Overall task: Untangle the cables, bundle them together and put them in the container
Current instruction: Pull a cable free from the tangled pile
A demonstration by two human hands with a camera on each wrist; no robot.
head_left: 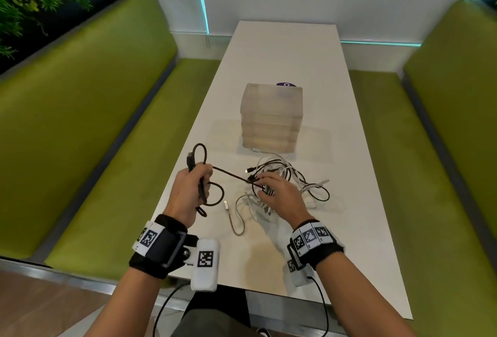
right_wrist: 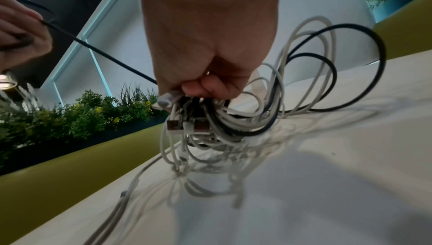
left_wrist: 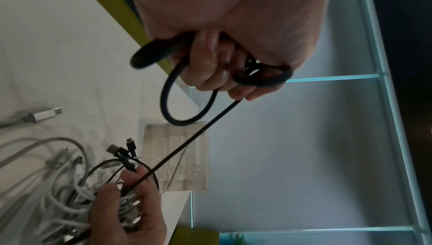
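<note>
My left hand (head_left: 192, 183) grips looped coils of a black cable (head_left: 204, 159) above the table's left edge; in the left wrist view the fingers (left_wrist: 210, 68) curl round those loops (left_wrist: 168, 101). The cable runs taut across to my right hand (head_left: 274, 188), which clutches a tangle of white and black cables (head_left: 290, 175) on the table. In the right wrist view the fingers (right_wrist: 210, 86) close on the tangled cables (right_wrist: 233, 119), with USB plugs hanging below. A translucent container (head_left: 271, 118) stands just beyond the tangle.
The white table (head_left: 295, 54) is long and narrow. Green benches (head_left: 94, 121) flank it on both sides. A silver-tipped white cable (head_left: 231, 213) trails toward the near edge. A purple disc (head_left: 286, 84) peeks out behind the container. Plants (right_wrist: 81, 116) line the left wall.
</note>
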